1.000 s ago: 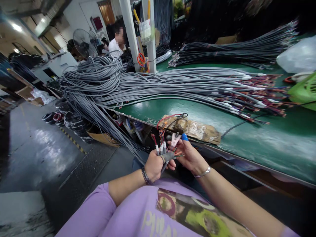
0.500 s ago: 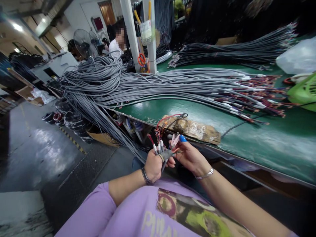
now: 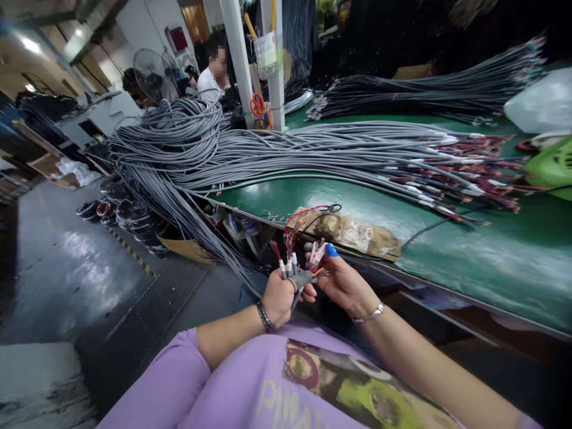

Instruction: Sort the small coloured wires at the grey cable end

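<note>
Down at the near edge of the green table, both hands work on one grey cable. The left hand is closed in a fist around the cable just below its stripped end, thumb pressed against the sheath. From there the cable's long axis runs roughly from 7 o'clock to 1 o'clock: the sheathed length drops down and leftward out of the fist toward the lap, while the stripped end points up and away from the person. Out of that end fan several thin coloured wires, some with white sleeves, spreading toward 12 o'clock. The right hand sits just beside the left at 3 o'clock, fingers curled and pinching some of the short wire ends; one fingertip wears a blue cap.

Beyond the hands, at 12 o'clock, a worn taped board lies on the table edge. Farther back a big pile of grey cables runs across the table from 9 to 3 o'clock, its coloured wire ends pointing to 3 o'clock. Another person sits well apart at 11 o'clock.
</note>
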`<state>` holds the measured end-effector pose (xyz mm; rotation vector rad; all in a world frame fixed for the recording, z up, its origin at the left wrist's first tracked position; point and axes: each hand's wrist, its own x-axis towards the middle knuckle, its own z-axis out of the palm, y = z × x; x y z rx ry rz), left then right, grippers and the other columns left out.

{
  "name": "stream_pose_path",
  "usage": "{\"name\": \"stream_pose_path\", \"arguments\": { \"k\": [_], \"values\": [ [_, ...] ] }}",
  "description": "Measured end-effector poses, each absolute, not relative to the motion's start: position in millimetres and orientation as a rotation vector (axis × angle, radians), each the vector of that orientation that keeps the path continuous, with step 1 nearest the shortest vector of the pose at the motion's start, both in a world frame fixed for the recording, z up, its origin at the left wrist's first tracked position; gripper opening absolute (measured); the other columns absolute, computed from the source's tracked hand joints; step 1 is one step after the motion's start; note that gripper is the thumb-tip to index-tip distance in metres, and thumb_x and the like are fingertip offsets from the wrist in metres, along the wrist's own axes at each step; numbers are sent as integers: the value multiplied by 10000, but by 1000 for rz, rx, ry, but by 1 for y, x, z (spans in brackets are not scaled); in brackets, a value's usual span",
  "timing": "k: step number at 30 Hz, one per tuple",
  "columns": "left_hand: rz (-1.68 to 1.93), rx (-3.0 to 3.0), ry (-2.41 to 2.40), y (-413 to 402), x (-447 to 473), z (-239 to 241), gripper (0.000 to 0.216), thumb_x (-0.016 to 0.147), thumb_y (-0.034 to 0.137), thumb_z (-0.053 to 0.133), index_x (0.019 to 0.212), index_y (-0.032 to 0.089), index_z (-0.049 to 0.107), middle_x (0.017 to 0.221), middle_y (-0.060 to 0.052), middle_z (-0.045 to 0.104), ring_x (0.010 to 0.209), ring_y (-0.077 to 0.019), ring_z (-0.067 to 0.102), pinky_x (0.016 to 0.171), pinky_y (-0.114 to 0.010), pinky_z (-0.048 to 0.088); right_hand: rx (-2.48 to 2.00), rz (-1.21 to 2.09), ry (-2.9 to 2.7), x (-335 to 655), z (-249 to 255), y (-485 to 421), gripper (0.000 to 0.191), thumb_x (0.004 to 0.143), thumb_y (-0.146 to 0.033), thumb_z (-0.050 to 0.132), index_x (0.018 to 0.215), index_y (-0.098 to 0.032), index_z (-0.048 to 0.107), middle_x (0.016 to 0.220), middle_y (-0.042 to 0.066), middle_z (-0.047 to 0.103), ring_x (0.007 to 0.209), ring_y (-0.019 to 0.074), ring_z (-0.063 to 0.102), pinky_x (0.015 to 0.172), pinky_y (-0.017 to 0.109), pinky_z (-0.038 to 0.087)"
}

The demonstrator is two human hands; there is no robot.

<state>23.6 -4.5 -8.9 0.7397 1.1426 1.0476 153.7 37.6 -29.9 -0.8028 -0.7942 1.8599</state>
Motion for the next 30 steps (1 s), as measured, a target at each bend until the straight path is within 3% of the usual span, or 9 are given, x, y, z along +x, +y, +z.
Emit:
{"name": "stream_pose_path", "arguments": {
  "k": [3, 9, 14, 18, 24, 30],
  "values": [
    [1048, 748, 1135, -7, 21, -9, 408, 630, 492, 762, 651, 128, 578, 508, -23, 614, 399, -102, 536, 431, -215, 363, -817, 1917, -753, 162, -32, 36, 500, 792, -699, 529, 854, -222, 665, 769, 43, 671, 568, 159, 570, 571, 322, 498],
    [1035, 802, 1144, -14, 15, -9, 387, 635, 477, 755, 643, 127, 591, 514, -27, 615, 415, -109, 543, 431, -218, 363, -902, 2144, -877, 182, -28, 34, 422, 698, -602, 712, 768, -187, 685, 747, 55, 676, 652, 156, 606, 608, 280, 511],
    [993, 874, 1135, -18, 14, -12, 387, 647, 479, 754, 638, 127, 595, 510, -28, 614, 419, -106, 547, 428, -208, 352, -1029, 2006, -1131, 186, -17, 32, 334, 606, -430, 834, 693, -157, 664, 673, 21, 653, 606, 124, 557, 586, 254, 444],
    [936, 917, 1088, -20, 15, -13, 425, 631, 508, 760, 579, 125, 584, 497, -32, 601, 421, -104, 539, 456, -224, 414, -1048, 1866, -1307, 182, -10, 30, 325, 613, -436, 810, 626, -148, 660, 606, 3, 616, 564, 108, 497, 574, 256, 398],
    [791, 938, 1049, -21, 14, -11, 427, 593, 500, 792, 593, 124, 591, 480, -28, 596, 401, -108, 526, 448, -238, 439, -1036, 1872, -1390, 177, -6, 24, 302, 679, -435, 771, 684, -148, 679, 618, 0, 631, 575, 113, 516, 607, 264, 413],
    [961, 856, 1040, -18, 9, -10, 365, 628, 428, 778, 586, 116, 593, 490, -28, 603, 403, -111, 535, 441, -230, 429, -888, 2008, -1101, 195, -28, 31, 389, 699, -520, 755, 810, -149, 720, 791, 68, 702, 705, 159, 620, 690, 288, 492]
  ]
}}
